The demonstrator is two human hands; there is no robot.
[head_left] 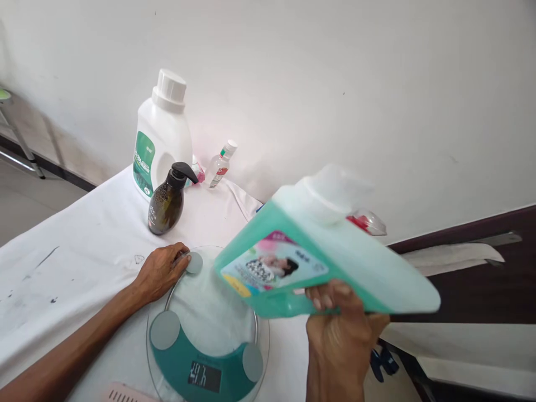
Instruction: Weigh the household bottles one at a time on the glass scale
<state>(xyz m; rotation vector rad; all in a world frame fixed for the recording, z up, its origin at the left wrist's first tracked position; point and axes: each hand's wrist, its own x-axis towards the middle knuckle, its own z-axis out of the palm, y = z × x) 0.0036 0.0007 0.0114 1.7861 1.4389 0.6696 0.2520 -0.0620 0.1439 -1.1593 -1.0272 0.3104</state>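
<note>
My right hand (341, 329) is closed round the handle of a big jug of green liquid detergent (301, 251), which hangs tilted above the right side of the scale. Its white cap is blurred. A round glass bathroom scale (209, 312) lies on the white cloth, with grey round pads and a teal section. Digits glow on its display (204, 376), too unclear to read surely. At the scale's far left edge, my left hand (163, 271) has its fingers curled over the rim beside a grey pad.
Beyond the scale stand a dark pump bottle (166, 204), a large white detergent bottle (163, 139) and a small clear bottle (220, 164). A red-and-clear object (368, 221) shows behind the jug. A pink slotted item (125, 393) lies at the near edge. The wall rises behind the table.
</note>
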